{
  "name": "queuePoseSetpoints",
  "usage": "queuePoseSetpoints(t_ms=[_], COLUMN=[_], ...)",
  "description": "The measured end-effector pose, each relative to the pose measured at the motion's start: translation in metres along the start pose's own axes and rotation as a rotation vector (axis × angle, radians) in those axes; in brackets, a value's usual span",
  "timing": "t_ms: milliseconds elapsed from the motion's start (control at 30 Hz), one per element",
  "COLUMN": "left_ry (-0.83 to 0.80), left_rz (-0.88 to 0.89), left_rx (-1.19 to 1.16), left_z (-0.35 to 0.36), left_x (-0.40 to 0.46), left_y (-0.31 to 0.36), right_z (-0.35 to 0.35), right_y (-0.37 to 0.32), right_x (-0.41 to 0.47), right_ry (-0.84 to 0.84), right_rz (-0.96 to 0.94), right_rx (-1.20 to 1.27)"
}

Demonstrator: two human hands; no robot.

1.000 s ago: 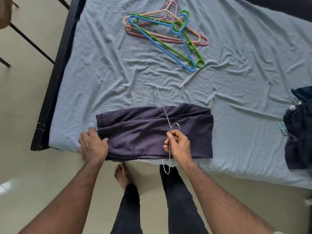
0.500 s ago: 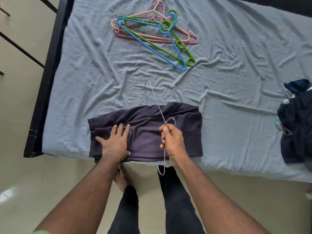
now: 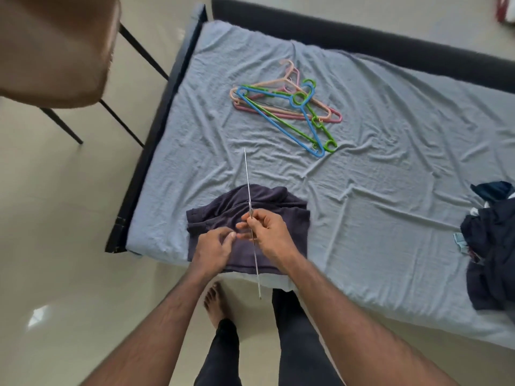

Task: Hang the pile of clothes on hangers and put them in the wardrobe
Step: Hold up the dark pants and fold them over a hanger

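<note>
Seen from above, at the bed's near edge: right hand (image 3: pixel 269 232) pinching a thin wire hanger (image 3: pixel 252 218) near its neck, fingers curled round the metal, the frame turned edge-on and reading as one slim line that runs from the sheet beyond the garment down past the mattress edge toward the floor. Half a second earlier, lying flatter, with its hook loop and open triangle plain to see; now tipped up, apparently lifting. Left hand (image 3: pixel 216 245), a moment ago pressed flat on the folded dark purple garment (image 3: pixel 281 215), now drawn in beside the right, fingers loosely bent with tips close to the wire; whether gripping cloth or metal, impossible to tell. Garment bunched rather than squarely folded, lying on the blue sheet (image 3: pixel 390 176) at the near edge, under both hands and seemingly threaded on the hanger.

Farther up the bed, well apart, a heap of plastic hangers (image 3: pixel 289 107) in blue, green and pink, untouched. At the right edge, the pile of dark clothes (image 3: pixel 490 246) waiting on the sheet. Upper left, a brown chair (image 3: pixel 55 51) on dark legs, on the tiled floor.

Judged from this: first garment nearly on its hanger, about ready to be raised and carried off; wardrobe not in view. Most of the job ahead, the pile at the right not yet begun.
</note>
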State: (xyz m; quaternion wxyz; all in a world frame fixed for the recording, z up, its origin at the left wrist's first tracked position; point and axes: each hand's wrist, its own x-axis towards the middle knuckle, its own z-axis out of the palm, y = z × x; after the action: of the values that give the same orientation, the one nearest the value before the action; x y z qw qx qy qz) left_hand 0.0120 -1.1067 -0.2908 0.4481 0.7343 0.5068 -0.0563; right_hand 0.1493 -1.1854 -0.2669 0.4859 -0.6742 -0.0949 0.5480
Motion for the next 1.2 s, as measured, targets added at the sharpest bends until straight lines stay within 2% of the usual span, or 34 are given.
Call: queuePoseSetpoints(t_ms=[267,433,600,733,867,1033,1133,1200], left_ry=[0.026,0.130,0.405,0.655,0.891,0.891,0.885,0.856], left_rz=[-0.095,0.027,0.116,0.131,0.122,0.155,0.207,0.221], left_rx=[-0.546,-0.582,-0.598,-0.537,-0.295,0.010,0.077,0.104], left_z=[-0.144,-0.234,-0.335,-0.422,-0.529,-0.655,-0.715,-0.750], left_x=[-0.058,-0.100,-0.145,-0.174,-0.209,-0.276,-0.323,-0.356], left_y=[0.046,0.070,0.066,0.065,0.057,0.028,0.003,-0.012], right_z=[0.103,0.181,0.270,0.337,0.392,0.435,0.464,0.489], right_y=[-0.122,-0.193,-0.273,-0.331,-0.384,-0.434,-0.452,-0.465], right_x=[-0.019,-0.052,-0.091,-0.128,-0.170,-0.197,-0.199,-0.203], right_ry=[-0.085,-0.227,-0.345,-0.412,-0.446,-0.088,-0.025,-0.044], right_rz=[-0.174,-0.290,-0.379,-0.492,-0.625,-1.149,-1.316,-1.382], right_rx=[-0.129,-0.192,-0.141,-0.182,-0.228,-0.740,-1.097,-1.130])
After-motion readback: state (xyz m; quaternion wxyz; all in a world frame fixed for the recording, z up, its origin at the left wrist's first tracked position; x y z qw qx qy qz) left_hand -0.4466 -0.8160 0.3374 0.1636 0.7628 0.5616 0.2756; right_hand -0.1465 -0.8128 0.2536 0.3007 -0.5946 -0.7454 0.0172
